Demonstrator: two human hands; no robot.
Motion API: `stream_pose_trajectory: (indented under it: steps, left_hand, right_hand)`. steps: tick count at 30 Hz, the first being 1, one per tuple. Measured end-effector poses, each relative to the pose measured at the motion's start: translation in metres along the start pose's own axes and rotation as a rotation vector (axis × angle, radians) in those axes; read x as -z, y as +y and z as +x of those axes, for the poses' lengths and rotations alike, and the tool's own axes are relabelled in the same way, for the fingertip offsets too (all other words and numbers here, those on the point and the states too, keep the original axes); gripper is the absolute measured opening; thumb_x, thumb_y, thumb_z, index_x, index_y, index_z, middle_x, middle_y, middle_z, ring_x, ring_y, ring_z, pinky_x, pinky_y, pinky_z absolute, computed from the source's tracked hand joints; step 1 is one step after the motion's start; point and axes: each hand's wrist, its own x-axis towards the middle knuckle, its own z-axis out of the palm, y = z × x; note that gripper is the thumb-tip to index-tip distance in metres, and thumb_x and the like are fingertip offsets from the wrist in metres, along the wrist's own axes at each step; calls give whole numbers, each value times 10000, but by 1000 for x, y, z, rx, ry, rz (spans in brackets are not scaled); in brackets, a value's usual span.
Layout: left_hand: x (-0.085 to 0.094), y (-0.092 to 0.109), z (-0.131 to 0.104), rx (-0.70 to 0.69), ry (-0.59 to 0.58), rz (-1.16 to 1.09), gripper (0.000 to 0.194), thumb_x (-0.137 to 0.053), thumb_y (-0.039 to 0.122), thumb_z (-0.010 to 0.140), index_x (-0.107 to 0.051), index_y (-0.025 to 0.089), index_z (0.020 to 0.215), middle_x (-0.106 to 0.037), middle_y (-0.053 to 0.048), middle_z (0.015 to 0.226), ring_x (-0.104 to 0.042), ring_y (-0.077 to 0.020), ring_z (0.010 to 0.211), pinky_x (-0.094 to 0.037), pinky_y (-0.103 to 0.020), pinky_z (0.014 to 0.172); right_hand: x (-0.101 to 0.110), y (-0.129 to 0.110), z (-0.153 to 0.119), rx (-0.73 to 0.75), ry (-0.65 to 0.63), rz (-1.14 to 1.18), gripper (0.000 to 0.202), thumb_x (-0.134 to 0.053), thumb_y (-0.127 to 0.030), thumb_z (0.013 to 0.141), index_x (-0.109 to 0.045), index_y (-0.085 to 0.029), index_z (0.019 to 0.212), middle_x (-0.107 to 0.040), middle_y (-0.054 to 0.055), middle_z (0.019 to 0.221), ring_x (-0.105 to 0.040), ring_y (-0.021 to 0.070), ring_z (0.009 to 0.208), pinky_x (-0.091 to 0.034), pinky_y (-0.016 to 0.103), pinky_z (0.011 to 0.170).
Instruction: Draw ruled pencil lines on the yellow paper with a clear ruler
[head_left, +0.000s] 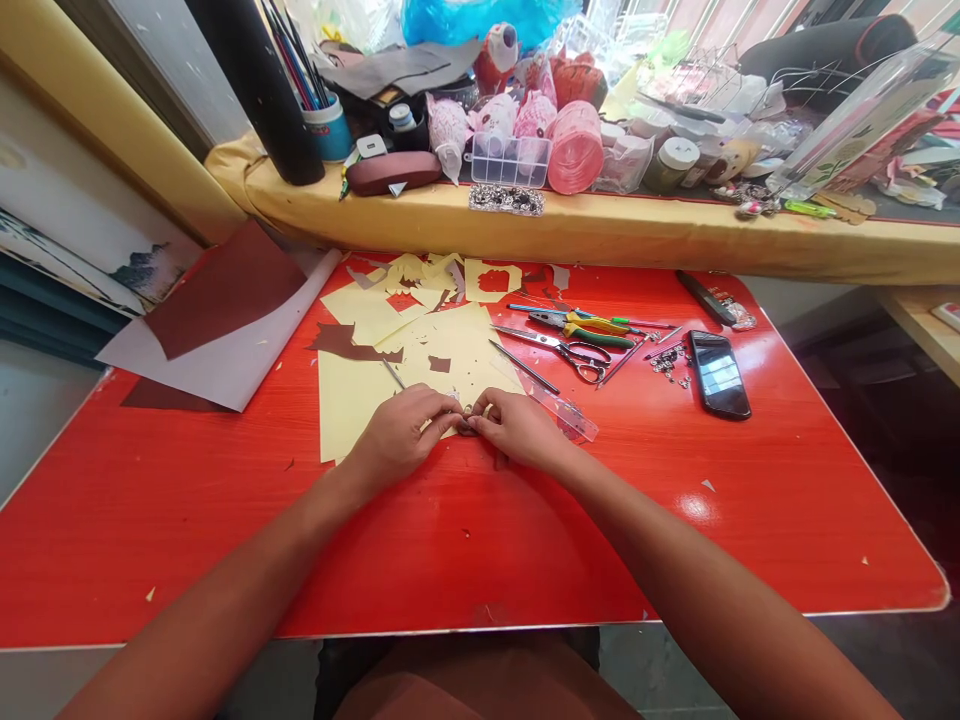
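Observation:
My left hand [409, 428] and my right hand [514, 425] meet at the front edge of the yellow sheets [352, 395] on the red table. Between their pinched fingertips is a small dark brown piece [466, 427], mostly covered by the fingers. A thin metal tool [394, 374] lies just beyond my left hand, and a grey pen-like tool [523, 366] rests past my right hand. Near my right wrist is a clear ruler [566, 412]. Brown scraps [352, 343] lie on the yellow sheets.
Right of the sheets lie scissors [559, 345], pliers [581, 325], small metal parts [667, 362] and a phone [718, 373]. Brown and white sheets [225, 290] hang over the table's left edge. A crowded shelf [405, 222] runs along the back.

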Motion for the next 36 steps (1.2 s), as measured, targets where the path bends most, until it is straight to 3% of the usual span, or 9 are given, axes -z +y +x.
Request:
stream_pose_trajectory:
  steps: [6, 21, 26, 36]
  left_hand:
    - [0, -1, 1, -30, -7, 11, 211, -567, 299, 1098, -740, 235, 995, -740, -29, 867, -652, -191, 823, -524, -317, 783]
    - [-2, 3, 5, -38, -19, 13, 215, -546, 290, 1105, -735, 243, 1016, -745, -27, 876, -657, -193, 830, -526, -323, 786]
    - [-2, 2, 5, -58, -36, 25, 206, -539, 267, 1104, -730, 238, 1033, -749, -35, 899, -663, -199, 862, -528, -326, 801]
    - [-2, 2, 5, -102, -54, 54, 172, -552, 218, 1099, -715, 234, 1047, -754, -27, 911, -650, -195, 849, -511, -310, 781]
  right_hand:
    - [-1, 7, 4, -1, -42, 107, 102, -593, -272, 1067, -649, -225, 995, -757, -36, 742, -665, 128, 465, -443, 236, 557]
    - [0, 7, 3, 3, -33, 90, 86, -591, -241, 1063, -651, -239, 1001, -736, -51, 639, -680, 143, 482, -480, 236, 608]
    - [-1, 13, 5, 21, -63, 138, 115, -557, -270, 1084, -627, -237, 998, -740, -44, 627, -687, 149, 470, -472, 226, 553]
    - [-3, 16, 6, 44, -28, 130, 120, -578, -277, 1073, -645, -231, 985, -788, -22, 723, -672, 133, 454, -459, 229, 548]
